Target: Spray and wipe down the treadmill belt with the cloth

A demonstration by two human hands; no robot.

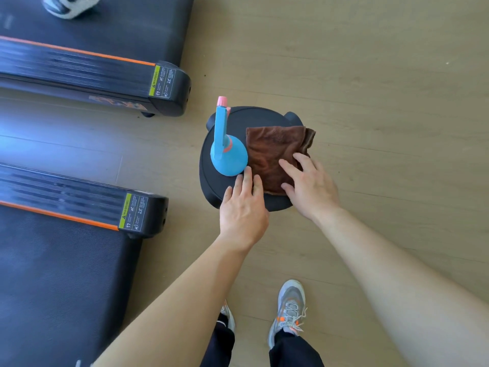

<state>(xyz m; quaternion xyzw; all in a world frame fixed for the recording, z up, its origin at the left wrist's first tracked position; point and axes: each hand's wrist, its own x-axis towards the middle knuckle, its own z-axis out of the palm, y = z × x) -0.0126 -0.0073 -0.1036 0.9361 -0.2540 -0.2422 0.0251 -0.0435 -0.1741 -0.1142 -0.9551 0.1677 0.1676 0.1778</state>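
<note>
A blue spray bottle (227, 149) with a pink nozzle stands on a round black stool (254, 120). Beside it, to the right, lies a folded brown cloth (272, 149). My left hand (243, 207) hovers with straight fingers just below the bottle, its fingertips by the cloth's left edge. My right hand (308, 181) lies spread on the cloth's lower right part. The near treadmill's black belt (53, 282) fills the lower left, beyond an orange-striped side rail (79, 197).
A second treadmill (92, 72) lies at the upper left with a white shoe (70, 5) on its belt. Wooden floor (383, 88) spreads to the right. My two feet in grey sneakers (289, 311) stand below the stool.
</note>
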